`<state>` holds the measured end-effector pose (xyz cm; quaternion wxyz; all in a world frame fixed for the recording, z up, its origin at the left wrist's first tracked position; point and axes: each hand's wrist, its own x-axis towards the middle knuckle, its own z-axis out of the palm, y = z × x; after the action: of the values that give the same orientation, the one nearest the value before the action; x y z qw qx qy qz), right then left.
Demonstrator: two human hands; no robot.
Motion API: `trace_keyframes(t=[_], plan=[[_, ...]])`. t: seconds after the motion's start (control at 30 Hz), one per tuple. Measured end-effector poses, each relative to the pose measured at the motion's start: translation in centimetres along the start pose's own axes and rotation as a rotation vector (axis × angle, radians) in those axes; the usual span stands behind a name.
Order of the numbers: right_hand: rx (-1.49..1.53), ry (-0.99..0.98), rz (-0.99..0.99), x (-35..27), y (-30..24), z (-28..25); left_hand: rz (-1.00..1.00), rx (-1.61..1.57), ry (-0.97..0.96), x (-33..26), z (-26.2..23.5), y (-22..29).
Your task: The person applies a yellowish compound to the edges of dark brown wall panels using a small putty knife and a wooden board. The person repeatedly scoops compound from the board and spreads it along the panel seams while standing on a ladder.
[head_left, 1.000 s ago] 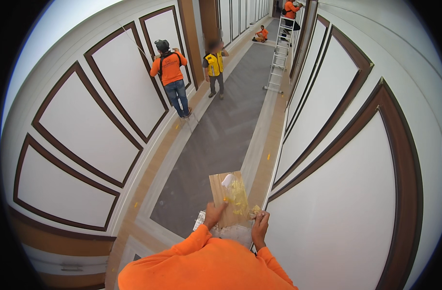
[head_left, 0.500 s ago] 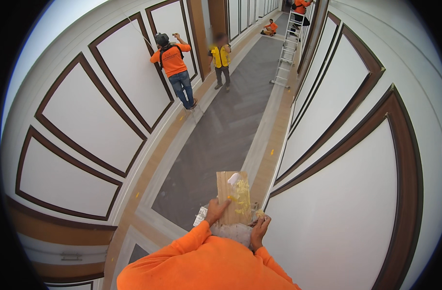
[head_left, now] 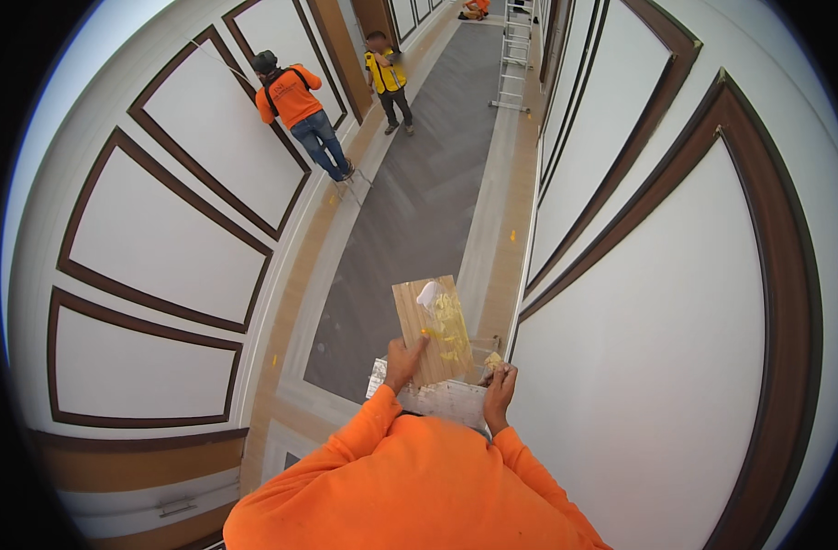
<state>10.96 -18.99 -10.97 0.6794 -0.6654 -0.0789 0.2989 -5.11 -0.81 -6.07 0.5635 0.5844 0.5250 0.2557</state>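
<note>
The wooden board [head_left: 419,313] is at lower centre of the frame; the left hand [head_left: 403,364] grips its lower left edge, thumb across the face. Should that one-sided hold let the board tip, the pale pink dab [head_left: 429,293] or yellow paste [head_left: 450,337] could slide off. The right hand [head_left: 500,392] has its fingers closed around a small yellow-smeared piece [head_left: 493,362] — a careless sideways move might mark the white wall panel [head_left: 639,367] at right. That piece is hard to identify; the left fingers behind the board are hidden, and the ladder [head_left: 513,64] is cut off at the top edge.
</note>
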Motion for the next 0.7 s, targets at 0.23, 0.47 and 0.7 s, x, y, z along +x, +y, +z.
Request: trace_keyframes(t=[0.23, 0.47, 0.7], plan=[[0.023, -0.055, -0.087, 0.7, -6.2, -1.0, -0.033, -0.109, -0.06, -0.6, -0.5, 0.8], [-0.091, -0.062, -0.32, -1.1, -16.9, -0.7, 0.052, -0.204, -0.252, -0.9, -0.5, 5.2], [-0.596, 0.12, -0.724, -3.7, -29.8, 2.5, 0.087, -0.139, -0.582, -1.4, -3.4, 15.6]])
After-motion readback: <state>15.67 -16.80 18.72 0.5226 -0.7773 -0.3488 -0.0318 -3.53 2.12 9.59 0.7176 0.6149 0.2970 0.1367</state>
